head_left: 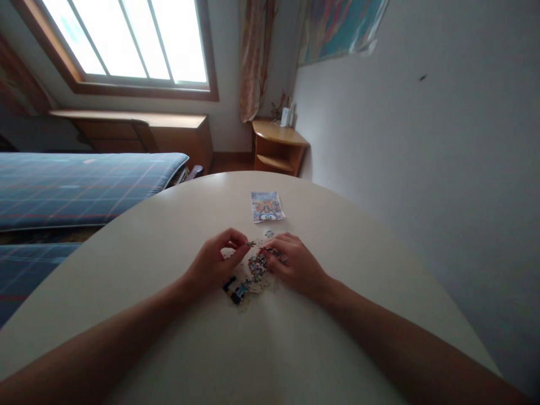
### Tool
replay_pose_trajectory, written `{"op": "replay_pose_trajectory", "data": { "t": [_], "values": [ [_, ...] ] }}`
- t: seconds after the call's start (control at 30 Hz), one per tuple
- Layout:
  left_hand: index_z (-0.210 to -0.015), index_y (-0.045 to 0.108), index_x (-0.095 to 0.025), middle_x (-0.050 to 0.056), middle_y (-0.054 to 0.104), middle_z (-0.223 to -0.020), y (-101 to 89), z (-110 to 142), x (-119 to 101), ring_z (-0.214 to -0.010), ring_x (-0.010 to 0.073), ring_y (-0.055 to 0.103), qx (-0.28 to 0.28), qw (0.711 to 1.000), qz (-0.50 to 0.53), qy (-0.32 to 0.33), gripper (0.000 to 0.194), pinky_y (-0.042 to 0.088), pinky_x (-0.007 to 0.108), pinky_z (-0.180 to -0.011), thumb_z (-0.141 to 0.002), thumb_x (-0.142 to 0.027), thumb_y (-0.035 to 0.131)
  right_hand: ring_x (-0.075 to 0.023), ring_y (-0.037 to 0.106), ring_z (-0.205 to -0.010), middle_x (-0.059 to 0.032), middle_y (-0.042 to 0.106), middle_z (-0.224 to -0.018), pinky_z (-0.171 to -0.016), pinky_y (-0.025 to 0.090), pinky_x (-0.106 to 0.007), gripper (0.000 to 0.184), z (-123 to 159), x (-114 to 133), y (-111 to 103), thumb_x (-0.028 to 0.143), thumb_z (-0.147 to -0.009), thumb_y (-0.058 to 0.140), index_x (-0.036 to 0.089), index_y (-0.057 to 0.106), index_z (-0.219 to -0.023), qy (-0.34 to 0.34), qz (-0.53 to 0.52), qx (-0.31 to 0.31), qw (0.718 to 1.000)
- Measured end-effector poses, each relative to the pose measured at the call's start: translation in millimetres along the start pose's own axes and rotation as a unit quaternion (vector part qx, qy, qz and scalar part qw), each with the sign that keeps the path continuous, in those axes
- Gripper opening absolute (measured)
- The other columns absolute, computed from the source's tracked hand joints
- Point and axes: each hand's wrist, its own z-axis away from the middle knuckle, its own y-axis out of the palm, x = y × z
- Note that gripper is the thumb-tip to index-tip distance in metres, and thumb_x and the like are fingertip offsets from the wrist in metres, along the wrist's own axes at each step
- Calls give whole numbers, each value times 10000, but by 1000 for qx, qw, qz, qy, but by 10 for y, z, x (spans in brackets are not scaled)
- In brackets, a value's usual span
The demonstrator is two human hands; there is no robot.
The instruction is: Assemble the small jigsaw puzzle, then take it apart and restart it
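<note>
Thumb and forefinger of my left hand (215,256) pinch a small jigsaw puzzle piece (250,244) just above the table. To its right, a heap of loose puzzle pieces (258,267) lies on the tabletop. My right hand (297,261) rests at the right side of this heap with curled fingers; what its fingertips grip among the pieces cannot be made out. A small joined section of dark and blue puzzle (235,290) lies nearer to me, below my left hand. Beyond my hands, a single piece (269,233) sits apart from the heap.
A colourful printed sheet or packet (267,207) lies beyond the pieces on the round white table (337,225). A white wall (379,140) runs along the right. Left of the table is a plaid mattress (84,185); a wooden corner shelf (280,135) stands behind.
</note>
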Motion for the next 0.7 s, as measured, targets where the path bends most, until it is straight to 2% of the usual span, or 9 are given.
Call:
{"op": "replay_pose_trajectory", "data": {
  "t": [0.07, 0.13, 0.27, 0.37, 0.47, 0.6, 0.7],
  "values": [
    [-853, 629, -179, 16, 671, -820, 7, -19, 27, -758, 149, 630, -28, 1000, -9, -2, 131, 539, 295, -751, -871, -308, 621, -229, 600, -1028, -72, 694, -1069, -945, 426, -400, 220, 8, 17, -24, 218, -871, 625, 212, 673, -1086, 2, 13, -13, 1000],
    [-883, 646, -181, 22, 686, -860, 6, -32, 52, -801, 161, 643, -40, 999, -11, 0, 125, 543, 320, -796, -856, -302, 634, -238, 582, -1083, -84, 668, -1138, -975, 413, -416, 305, 24, 48, -56, 239, -837, 655, 213, 647, -1141, -31, 24, -9, 999],
    [-950, 657, -185, 43, 699, -957, -1, -47, 93, -905, 189, 649, -53, 998, -19, 4, 150, 535, 363, -864, -843, -284, 621, -260, 559, -1116, -68, 672, -1121, -1032, 362, -446, 329, 68, 112, -64, 427, -763, 741, 223, 667, -1010, -163, 38, 57, 984],
    [-945, 653, -181, 50, 698, -949, -3, -56, 92, -904, 195, 650, -55, 998, -25, -11, 160, 535, 360, -840, -871, -296, 570, -256, 551, -1145, -37, 694, -1086, -1045, 345, -437, 194, 84, 120, -11, 396, -801, 723, 239, 676, -905, -203, 61, 67, 975],
    [-948, 655, -174, 52, 702, -935, -21, -46, 25, -886, 195, 655, -40, 999, -32, -15, 183, 524, 340, -811, -890, -299, 535, -223, 580, -1101, -19, 720, -988, -1016, 377, -399, 44, 67, 87, 20, 274, -855, 683, 234, 666, -860, -174, 46, 41, 983],
    [-961, 671, -179, 50, 707, -947, -62, 3, -108, -916, 196, 651, 42, 998, -44, 33, 219, 494, 327, -835, -926, -303, 494, -199, 620, -978, -36, 726, -924, -944, 438, -374, 44, 27, 41, -2, 238, -886, 662, 212, 674, -920, -85, -9, 0, 996],
    [-945, 680, -176, 46, 705, -920, -60, 26, -142, -886, 193, 655, 73, 994, -59, 59, 190, 491, 313, -825, -902, -312, 556, -196, 638, -912, -45, 724, -891, -876, 472, -354, 58, 12, 37, -15, 239, -888, 661, 204, 694, -920, -24, -37, -26, 999]
  ]
}}
